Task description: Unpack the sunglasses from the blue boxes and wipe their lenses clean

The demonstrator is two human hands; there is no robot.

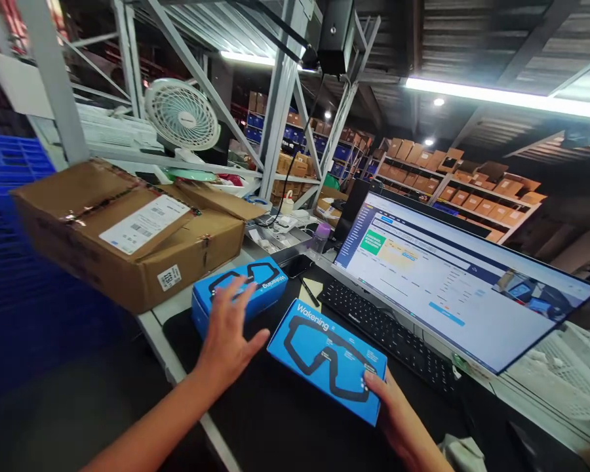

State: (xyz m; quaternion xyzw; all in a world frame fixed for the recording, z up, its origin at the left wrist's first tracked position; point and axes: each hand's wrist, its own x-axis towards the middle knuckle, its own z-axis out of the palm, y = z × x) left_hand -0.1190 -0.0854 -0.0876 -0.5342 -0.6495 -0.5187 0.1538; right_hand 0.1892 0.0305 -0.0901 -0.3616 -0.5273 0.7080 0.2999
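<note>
My right hand (391,403) grips the lower right corner of a blue box (324,360) printed with "Wakening" and a dark goggle-like outline, its thumb on the top face. That box is tilted toward me above the black desk mat. A second, similar blue box (270,288) lies farther left on the desk, its lettering upside down. In front of it, my left hand (229,334) is open with its fingers spread and overlaps its near side. Whether the fingertips touch that box I cannot tell.
A taped brown carton (196,229) sits at the left beside blue crates (10,249). Right of the boxes are a keyboard (388,334) and a lit monitor (452,282). A pen (309,292) lies on yellow paper. Metal posts and a fan (184,115) stand behind.
</note>
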